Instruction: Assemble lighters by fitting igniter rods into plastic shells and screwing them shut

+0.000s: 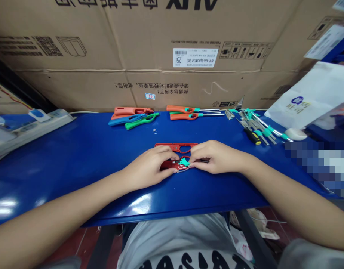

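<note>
My left hand (151, 166) rests on a red lighter shell half (168, 164) lying on the blue table (76, 157), fingers curled over it. My right hand (217, 157) pinches a teal trigger piece (184, 162) and a thin metal tube against that shell. A second red shell half (177, 147) lies flat just beyond my fingers.
Orange, blue and green lighter shells (132, 116) lie at the back centre-left. Two assembled orange lighters (193, 113) lie to their right. Several metal tubes with teal parts (258, 127) lie at the back right. Cardboard boxes (160, 56) wall the back; a white bag (309, 97) stands on the right.
</note>
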`<state>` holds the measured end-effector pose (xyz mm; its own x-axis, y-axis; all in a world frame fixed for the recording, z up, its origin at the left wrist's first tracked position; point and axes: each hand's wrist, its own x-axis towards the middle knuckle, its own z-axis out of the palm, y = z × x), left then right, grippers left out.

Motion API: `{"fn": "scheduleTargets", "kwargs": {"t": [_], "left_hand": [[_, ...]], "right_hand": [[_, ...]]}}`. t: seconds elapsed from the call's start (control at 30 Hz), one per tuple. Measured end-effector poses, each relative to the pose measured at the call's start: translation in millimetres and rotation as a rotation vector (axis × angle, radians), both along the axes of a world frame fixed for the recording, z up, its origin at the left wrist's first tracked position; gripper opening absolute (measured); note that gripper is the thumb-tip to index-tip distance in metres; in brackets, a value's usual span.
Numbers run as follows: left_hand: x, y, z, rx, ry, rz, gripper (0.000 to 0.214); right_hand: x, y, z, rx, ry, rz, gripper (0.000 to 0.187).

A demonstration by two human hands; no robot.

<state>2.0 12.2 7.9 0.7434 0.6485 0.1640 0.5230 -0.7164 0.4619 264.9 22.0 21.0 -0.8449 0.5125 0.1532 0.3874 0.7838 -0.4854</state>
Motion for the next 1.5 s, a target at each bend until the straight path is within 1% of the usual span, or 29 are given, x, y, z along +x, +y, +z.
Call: {"fn": "scheduleTargets", "kwargs": {"t": [0.27, 0.5, 0.7, 0.8, 0.9, 1.03, 1.07, 1.13, 1.23, 1.33, 1.5], "left_hand": [[1, 1, -1.6, -0.034, -0.037, -0.005, 0.024], [0, 0, -2.8, -0.008, -0.027, -0.011, 0.025], [1, 0, -2.9, 0.003, -0.042, -0.017, 0.022], [1, 1, -5.6, -0.007, -0.062, -0.002, 0.029], [0, 1, -8.1, -0.007, -0.066, -0.012, 0.038], [0, 0, -7.9, -0.018, -0.079, -0.05, 0.036], [1, 0, -7.6, -0.012, -0.09, -0.054, 0.037], [1, 0, -7.2, -0.009, -0.102, -0.056, 0.04], [3, -1, -7.9, -0.024, -0.132, -0.031, 0.04], [6, -2, -10.1, -0.052, -0.192, 0.008, 0.032], [8, -2, -13.1, -0.036, -0.198, 0.042, 0.021]], "right_hand": [[-2, -2, 1.7, 0.053, -0.07, 0.006, 0.017], [-4, -6, 6.5, 0.031, -0.104, -0.004, 0.017], [-5, -8, 10.0, 0.078, -0.193, -0.037, 0.016], [-5, -9, 10.4, 0.093, -0.222, -0.049, 0.016], [-4, -7, 8.6, 0.043, -0.185, -0.102, 0.014], [-4, -2, 4.2, -0.093, -0.086, -0.163, 0.004], [-4, -1, 3.3, -0.116, -0.066, -0.181, 0.005], [-4, 0, 2.2, -0.141, -0.037, -0.235, 0.017], [-5, 0, 2.4, -0.141, -0.018, -0.295, 0.033], [-7, -1, 2.6, -0.103, -0.025, -0.275, 0.037], [-10, -2, -1.0, -0.024, -0.055, -0.165, 0.023]]}}
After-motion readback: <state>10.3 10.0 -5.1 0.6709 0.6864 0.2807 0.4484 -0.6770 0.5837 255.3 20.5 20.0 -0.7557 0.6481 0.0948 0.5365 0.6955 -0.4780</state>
